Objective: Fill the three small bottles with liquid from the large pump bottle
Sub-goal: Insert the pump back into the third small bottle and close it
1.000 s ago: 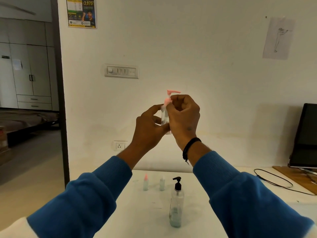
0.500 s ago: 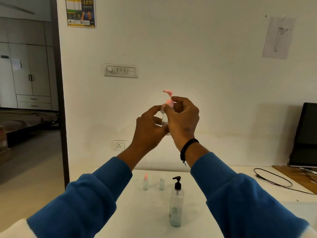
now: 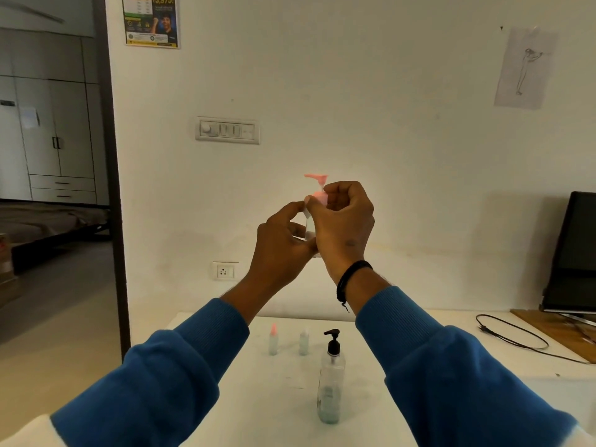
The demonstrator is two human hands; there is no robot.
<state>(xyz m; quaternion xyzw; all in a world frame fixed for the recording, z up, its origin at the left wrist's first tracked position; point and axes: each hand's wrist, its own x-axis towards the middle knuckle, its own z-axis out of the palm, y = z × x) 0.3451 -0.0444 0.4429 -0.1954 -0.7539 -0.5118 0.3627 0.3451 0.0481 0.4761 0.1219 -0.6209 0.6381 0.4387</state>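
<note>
Hands raised together at chest height, well above the table, work on one small clear bottle (image 3: 309, 225) with a pink pump top (image 3: 317, 188). The left hand (image 3: 280, 250) curls around the bottle's lower body, thumb and forefinger forming a loose ring near its shoulder. The right hand (image 3: 343, 227), wearing a black wristband (image 3: 351, 279), pinches the pink collar between thumb and bent fingers, apparently twisting the top; whether it is loosening or tightening cannot be told. The bottle's contents are mostly hidden behind the fingers. The likely risk from here is that the pink top comes free suddenly, so that the light bottle slips from the loose left grip and drops toward the table below, or tilts and spills whatever it holds. A crooked twist could also cross the thread and leave the top leaking. Below the hands, on the white table (image 3: 225, 382), stand two more small bottles side by side: one with a pink pointed cap (image 3: 273, 340), beneath the left hand, and one with a pale cap (image 3: 303, 341) just to its right. Nearer the person, beneath the right hand, stands the large pump bottle (image 3: 330, 382) with a black pump, liquid showing only in its lower part. A falling bottle could knock any of these over. Further right, a black cable (image 3: 512, 337) lies on the table near a dark monitor (image 3: 574, 253).
</note>
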